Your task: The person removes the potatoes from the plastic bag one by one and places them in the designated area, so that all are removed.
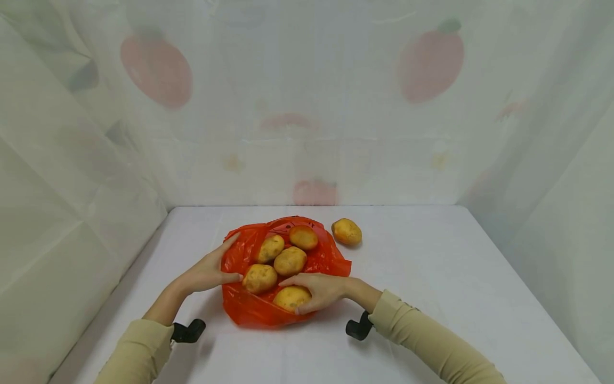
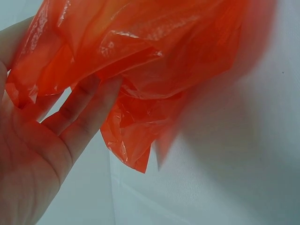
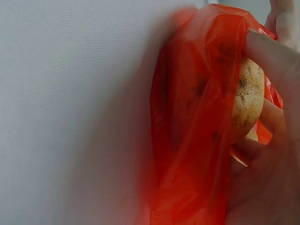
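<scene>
A thin red plastic bag (image 1: 247, 312) lies spread on the table with its mouth facing up and several potatoes inside. My left hand (image 1: 207, 273) holds the bag's left side, thumb near a potato (image 1: 259, 278) at the mouth; in the left wrist view the fingers (image 2: 77, 115) go partly behind the crumpled plastic. At the bag's front right, my right hand (image 1: 322, 290) grips another potato (image 1: 290, 298). The right wrist view shows that potato (image 3: 248, 96) between thumb and fingers, partly covered by the red plastic.
One loose potato (image 1: 347, 232) lies on the white table (image 1: 431, 277), just beyond the bag's right side. Pale curtains with fruit prints (image 1: 158, 69) hang behind the table and along both sides. A black wrist device (image 1: 188, 331) sits by each sleeve.
</scene>
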